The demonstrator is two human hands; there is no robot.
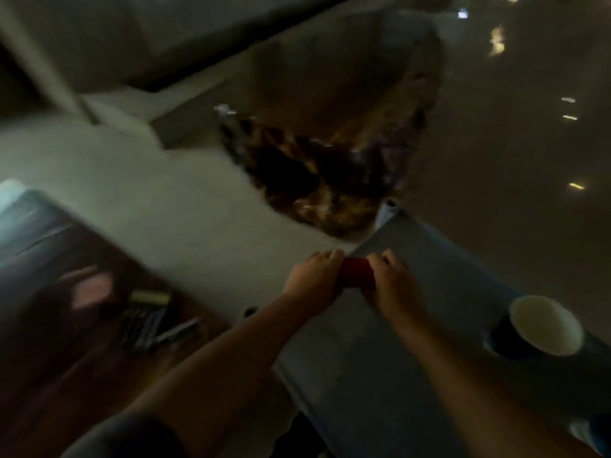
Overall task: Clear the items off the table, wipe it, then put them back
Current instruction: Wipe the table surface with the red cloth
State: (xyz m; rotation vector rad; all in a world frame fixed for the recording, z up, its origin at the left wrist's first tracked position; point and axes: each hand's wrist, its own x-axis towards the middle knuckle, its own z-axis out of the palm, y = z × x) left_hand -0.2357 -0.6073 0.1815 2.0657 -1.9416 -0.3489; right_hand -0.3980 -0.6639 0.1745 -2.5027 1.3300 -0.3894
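Note:
The view is dim and blurred. A small red object (357, 273) is held between both hands above the grey table (439, 292). My left hand (314, 276) grips its left end and my right hand (391, 282) grips its right end, fingers curled over it. A dark paper cup (542, 325) with a pale inside stands on the table at the right, apart from my hands.
A dark wooden surface (49, 259) at the left carries a pink item (92, 289), a yellow-capped item (148, 297) and several pens (148, 325). A brown patterned cloth or rug (324, 173) lies on the pale floor beyond the table corner.

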